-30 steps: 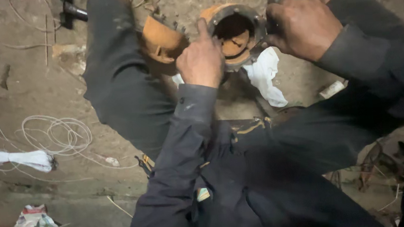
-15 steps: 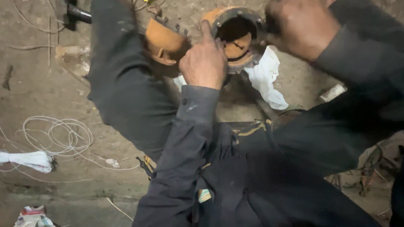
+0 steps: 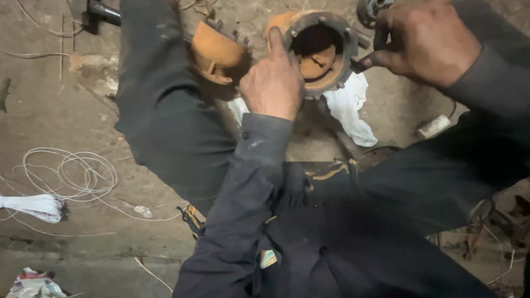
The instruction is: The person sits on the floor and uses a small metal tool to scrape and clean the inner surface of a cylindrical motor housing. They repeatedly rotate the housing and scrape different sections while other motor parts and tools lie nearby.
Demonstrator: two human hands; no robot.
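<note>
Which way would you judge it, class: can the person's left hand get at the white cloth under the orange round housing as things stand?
Probably yes. The left hand rests on the orange housing rim, and the white cloth lies uncovered just below it, nothing between. The right hand is off to the side.

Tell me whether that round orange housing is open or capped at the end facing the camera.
Open. The orange housing shows a dark hollow inside its bolted rim, no cover on it. The left hand steadies its edge.

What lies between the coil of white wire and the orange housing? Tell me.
In the head view, the person's dark-trousered leg crosses between the coil of white wire and the orange housing; bare dusty floor lies beside it.
</note>
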